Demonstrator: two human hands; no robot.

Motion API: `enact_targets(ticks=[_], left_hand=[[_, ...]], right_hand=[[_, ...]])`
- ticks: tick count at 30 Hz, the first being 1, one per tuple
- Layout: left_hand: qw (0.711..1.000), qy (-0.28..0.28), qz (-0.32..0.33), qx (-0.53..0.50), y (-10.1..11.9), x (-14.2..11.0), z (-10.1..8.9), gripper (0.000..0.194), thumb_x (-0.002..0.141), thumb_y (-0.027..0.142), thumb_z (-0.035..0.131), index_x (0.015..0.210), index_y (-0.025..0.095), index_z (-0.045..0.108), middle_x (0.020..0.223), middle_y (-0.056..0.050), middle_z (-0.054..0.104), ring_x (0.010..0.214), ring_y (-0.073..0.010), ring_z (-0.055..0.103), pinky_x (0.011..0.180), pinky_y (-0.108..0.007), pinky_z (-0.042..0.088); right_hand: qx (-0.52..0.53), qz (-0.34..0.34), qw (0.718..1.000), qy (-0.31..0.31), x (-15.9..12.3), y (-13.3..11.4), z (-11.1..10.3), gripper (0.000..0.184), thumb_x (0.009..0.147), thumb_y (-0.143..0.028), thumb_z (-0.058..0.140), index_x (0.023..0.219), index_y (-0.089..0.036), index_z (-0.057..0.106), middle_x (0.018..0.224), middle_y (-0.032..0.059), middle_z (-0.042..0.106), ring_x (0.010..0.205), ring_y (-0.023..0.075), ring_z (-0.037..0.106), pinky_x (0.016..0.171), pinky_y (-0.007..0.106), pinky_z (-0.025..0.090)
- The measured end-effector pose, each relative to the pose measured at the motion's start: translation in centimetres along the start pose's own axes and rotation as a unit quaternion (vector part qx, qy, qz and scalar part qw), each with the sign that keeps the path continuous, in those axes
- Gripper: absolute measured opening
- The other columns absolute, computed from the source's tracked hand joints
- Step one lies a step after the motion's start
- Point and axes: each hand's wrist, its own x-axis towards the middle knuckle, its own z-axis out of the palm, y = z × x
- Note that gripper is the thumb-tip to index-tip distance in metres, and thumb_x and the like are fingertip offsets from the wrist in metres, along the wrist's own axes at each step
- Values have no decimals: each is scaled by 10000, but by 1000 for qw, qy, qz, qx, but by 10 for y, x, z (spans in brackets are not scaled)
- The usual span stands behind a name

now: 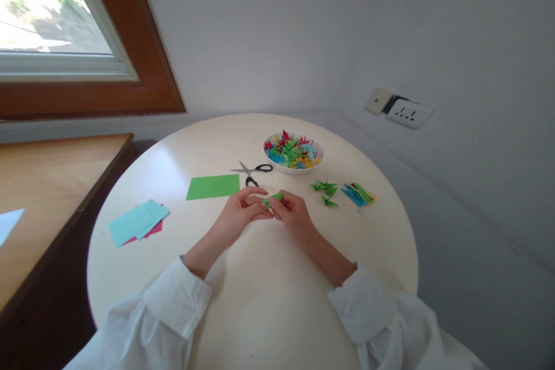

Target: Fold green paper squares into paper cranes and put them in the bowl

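Observation:
Between my two hands, above the middle of the round table [269, 300], is a small folded green paper crane [273, 200]. My left hand [245, 208] pinches its left side, and my right hand [292, 211] grips its right side; fingers cover part of the paper. Just beyond my left hand lie open scissors [251, 171] with black handles. A green paper sheet [212, 187] rests flat to the left of them. Several finished green paper cranes [325, 186] sit to the right of my right hand.
A white bowl [295, 170] of many-coloured paper cranes stands at the back. Cut paper strips [359, 194] lie at the right. Light blue sheets [134, 222] overlap pink paper at the left. A wooden surface [56, 173] adjoins the left side, and wall sockets [409, 113] are at the right.

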Motion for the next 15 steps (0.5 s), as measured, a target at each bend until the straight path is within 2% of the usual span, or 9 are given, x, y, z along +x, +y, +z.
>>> enact_targets(ticks=[4, 8, 15], left_hand=[[1000, -1, -14, 10, 0, 0, -1, 264, 631, 320, 711, 758, 127, 582, 671, -6, 598, 589, -110, 586, 636, -282, 516], [996, -54, -27, 63, -6, 1, -4, 315, 691, 421, 651, 660, 118, 569, 620, -6, 534, 567, -96, 529, 541, -229, 467], [986, -63, 38, 152, -10, 2, -3, 333, 743, 435, 579, 598, 145, 506, 554, 22, 473, 486, -77, 445, 488, -214, 375]], right_hand=[[2, 0, 1000, -14, -1, -2, 0, 389, 710, -518, 557, 528, -194, 442, 438, -68, 368, 425, 70, 291, 427, 231, 226], [19, 2, 1000, -23, 0, -2, 1, 386, 706, -512, 563, 526, -195, 436, 439, -66, 382, 416, 68, 295, 423, 230, 230], [54, 24, 998, -18, 1, 3, 1, 374, 695, -511, 583, 547, -194, 452, 430, -73, 374, 401, 64, 281, 412, 227, 219]])
